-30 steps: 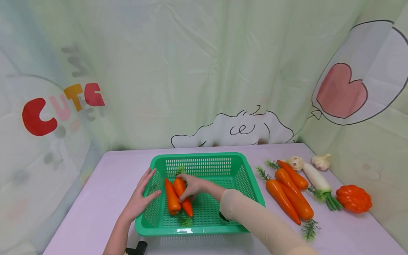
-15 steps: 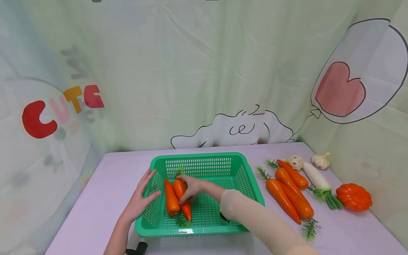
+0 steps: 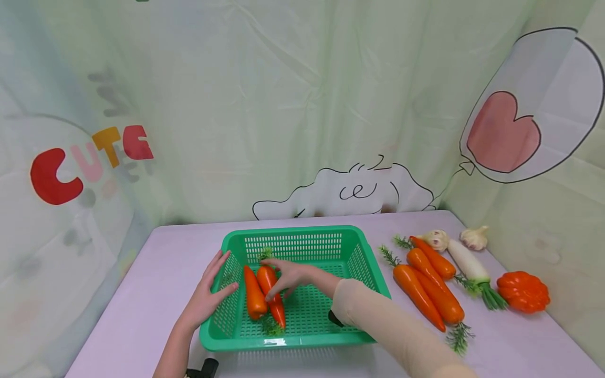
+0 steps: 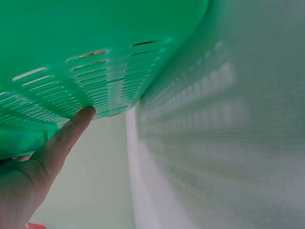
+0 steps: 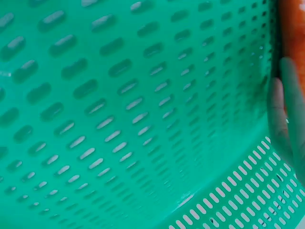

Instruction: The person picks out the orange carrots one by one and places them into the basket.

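Note:
Two carrots lie side by side in the left part of a green plastic basket [image 3: 302, 341]. The left carrot [image 3: 255, 300] has its leafy end towards me; the right carrot [image 3: 279, 312] points its greens away. Over the right carrot is my right hand [image 3: 292, 275], thumb and fingers spread loosely around it. In the right wrist view its fingers [image 5: 281, 119] appear at the right edge beside orange carrot skin. My left hand [image 3: 208, 294] rests at the basket's left side, fingers straight and thumb apart. A straight finger [image 4: 71, 131] meets the slotted wall in the left wrist view.
Right of the basket lie several more carrots [image 3: 418, 294], a white radish [image 3: 469, 260], two garlic bulbs [image 3: 474, 238] and a ribbed orange-red vegetable [image 3: 523, 292]. A printed curtain [image 3: 293, 105] hangs behind the pale table [image 3: 175, 262].
My right forearm has shifted slightly right, and the hand's hold around the right carrot has loosened. The carrots have moved only a little in the basket. My left hand stays in place.

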A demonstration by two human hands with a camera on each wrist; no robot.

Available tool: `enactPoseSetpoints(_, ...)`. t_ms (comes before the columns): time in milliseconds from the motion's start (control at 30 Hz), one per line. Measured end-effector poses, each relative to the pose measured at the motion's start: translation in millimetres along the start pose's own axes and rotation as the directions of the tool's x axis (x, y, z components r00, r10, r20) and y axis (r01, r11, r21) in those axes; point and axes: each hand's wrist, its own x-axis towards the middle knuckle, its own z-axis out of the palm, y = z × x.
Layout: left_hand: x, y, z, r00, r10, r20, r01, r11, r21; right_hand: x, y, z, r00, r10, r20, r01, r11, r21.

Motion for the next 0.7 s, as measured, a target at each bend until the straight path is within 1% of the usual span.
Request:
enactPoseSetpoints(167, 1.2, -2.6, -0.4, 1.000, -0.005, -0.003, 0.005, 1.000, 0.003, -6.4, -6.0, -5.5, 1.000, -0.008, -0.027, 0.006, 0.999, -0.050)
enactPoseSetpoints(267, 0.7, 0.4, -0.4, 1.000, -0.009, -0.001, 0.009, 1.000, 0.004, -10.5, -10.0, -10.2, 0.999, -0.028, -0.027, 0.026, 0.997, -0.069)
enactPoseSetpoints(333, -1.1, 7.1, -0.6, 1.000, -0.010, 0.002, 0.010, 1.000, -0.001, -13.7, -12.1, -13.9, 0.999, -0.046, -0.021, 0.044, 0.997, -0.068)
enactPoseSetpoints(467, -7.0, 25.1, -1.7, 1.000, -0.004, 0.005, 0.004, 1.000, -0.020, -20.4, -14.6, -22.4, 0.996, -0.092, -0.018, 0.091, 0.994, -0.059)
enactPoseSetpoints(533, -8.3, 29.3, -2.0, 1.000, -0.002, 0.005, 0.003, 1.000, -0.026, -24.4, -16.0, -26.6, 0.993, -0.118, -0.019, 0.117, 0.991, -0.071)
enactPoseSetpoints(600, -7.2, 25.0, -1.5, 1.000, -0.002, 0.002, 0.002, 1.000, -0.020, -29.4, -18.1, -30.6, 0.990, -0.139, -0.020, 0.137, 0.987, -0.082)
enactPoseSetpoints(700, -3.1, 12.3, -0.5, 1.000, -0.004, 0.000, 0.004, 1.000, -0.008, -37.3, -20.8, -36.6, 0.983, -0.180, -0.027, 0.177, 0.981, -0.083)
